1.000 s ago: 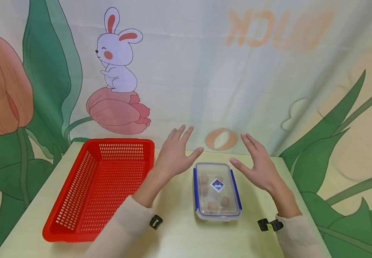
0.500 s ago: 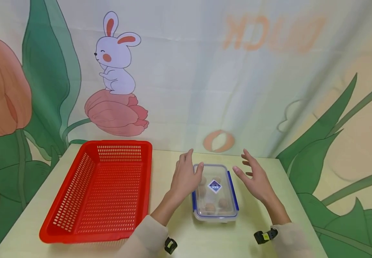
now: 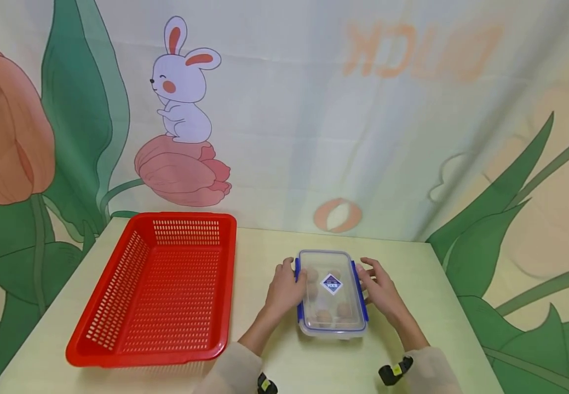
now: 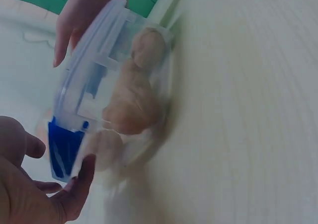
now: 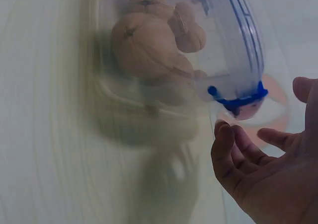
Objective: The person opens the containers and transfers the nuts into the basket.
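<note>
A clear lidded food container (image 3: 331, 323) with blue side latches stands on the table, a diamond-shaped label (image 3: 332, 284) on its lid. Inside it lie several round brown things that look like walnuts (image 5: 144, 40). My left hand (image 3: 284, 290) is at the container's left side, thumb over the lid's edge, its fingers close around the left latch (image 4: 64, 152) without a clear grip. On the opposite side, my right hand (image 3: 385, 293) has its thumb near the right latch (image 3: 360, 295). The right wrist view shows those bent fingers just below the latch, apparently apart from it.
A red perforated plastic basket (image 3: 225, 328) stands on the left of the pale table (image 3: 412, 262). Behind the table hangs a printed curtain (image 3: 284, 120) with a rabbit and tulips.
Both hands have come down from above and beside the container to its two long sides, with fingers at the latches. The container and the basket have stayed in place.
</note>
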Available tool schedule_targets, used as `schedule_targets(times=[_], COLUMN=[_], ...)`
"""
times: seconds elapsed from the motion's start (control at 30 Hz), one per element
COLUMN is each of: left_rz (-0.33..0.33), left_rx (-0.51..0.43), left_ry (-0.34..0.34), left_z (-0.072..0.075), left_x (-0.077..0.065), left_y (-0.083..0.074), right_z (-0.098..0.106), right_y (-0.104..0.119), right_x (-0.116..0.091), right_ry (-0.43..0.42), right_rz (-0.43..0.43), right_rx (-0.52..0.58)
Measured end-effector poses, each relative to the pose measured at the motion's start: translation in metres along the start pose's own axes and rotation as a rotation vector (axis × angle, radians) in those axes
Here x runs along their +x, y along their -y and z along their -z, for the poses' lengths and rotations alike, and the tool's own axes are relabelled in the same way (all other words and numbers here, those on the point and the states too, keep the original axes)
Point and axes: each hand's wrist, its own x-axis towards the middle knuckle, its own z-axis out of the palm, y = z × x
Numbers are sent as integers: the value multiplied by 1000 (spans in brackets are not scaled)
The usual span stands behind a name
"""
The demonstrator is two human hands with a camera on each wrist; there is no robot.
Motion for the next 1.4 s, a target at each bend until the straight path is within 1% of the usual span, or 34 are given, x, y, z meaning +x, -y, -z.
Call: schedule_targets(times=[0.07, 0.13, 0.23, 0.3, 0.43, 0.5, 0.6, 0.77, 1.0, 1.13, 1.4], left_rz=[21, 51, 92, 114, 162, 167, 153, 143, 128, 114, 132], left_rx=[-58, -126, -256, -315, -415, -447, -469, -474, -466, -465, -457], left_ry=[25, 57, 119, 149, 194, 210, 232, 251, 227, 213, 178], left_z=[-3, -5, -7, -7, -9, -10, -11, -10, -9, -9, -10], left_x=[3, 4, 5, 5, 5, 6, 6, 7, 7, 8, 8], left_y=[6, 12, 20, 25, 34, 37, 41, 41, 38, 36, 39], right_z=[-2, -5, -10, -14, -18, -19, -19, -17, -13, -10, -13], right_y=[-3, -7, -12, -15, -18, -20, -22, -22, -16, -15, -17], right_x=[2, 4, 6, 7, 4, 4, 3, 3, 6, 7, 6], right_ry=[13, 19, 16, 13, 26, 41, 54, 58, 101, 116, 124], right_rz=[-42, -72, -95, -109, -180, -213, -236, -222, -217, -216, -220], right_rx=[42, 57, 65, 84, 199, 254, 303, 307, 262, 267, 241])
